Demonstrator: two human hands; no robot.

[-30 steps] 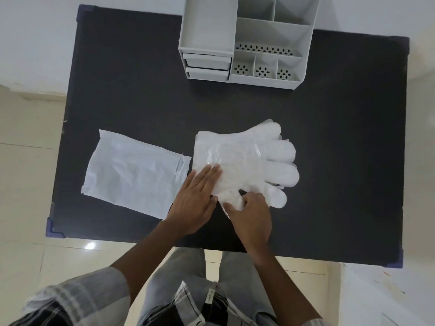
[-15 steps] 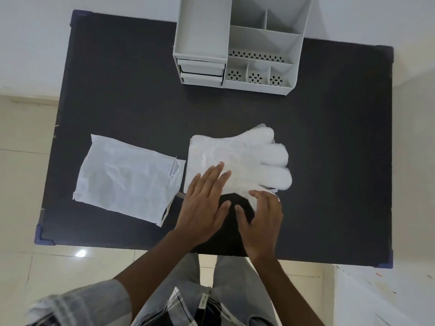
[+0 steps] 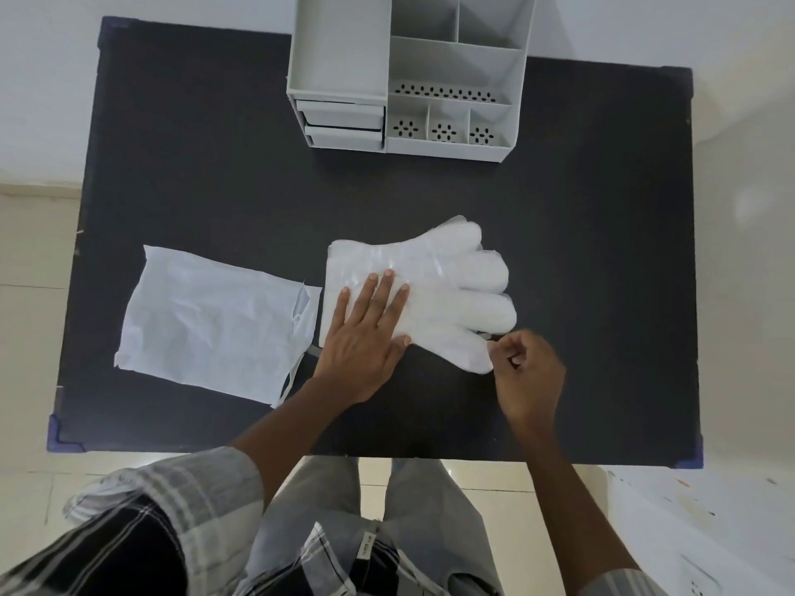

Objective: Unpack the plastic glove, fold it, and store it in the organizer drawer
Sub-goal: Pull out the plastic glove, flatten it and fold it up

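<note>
A translucent plastic glove (image 3: 456, 286) lies flat on the black table (image 3: 602, 234), its fingers pointing right. My left hand (image 3: 365, 333) presses flat on the glove's cuff end, fingers spread. My right hand (image 3: 527, 372) is at the glove's lower right, fingers curled and pinching the tip of the thumb part. The grey organizer (image 3: 413, 75) stands at the table's far edge, with two shut drawers (image 3: 342, 129) stacked at its lower left.
The empty white wrapper (image 3: 215, 320) lies left of the glove, its torn edge almost touching the cuff. The organizer's open compartments (image 3: 447, 131) face up. A pale tiled floor surrounds the table, and my legs show below its near edge.
My right hand has moved right from the glove's lower middle to the thumb tip, drawing that part out flat. My left hand stays pressed on the cuff.
</note>
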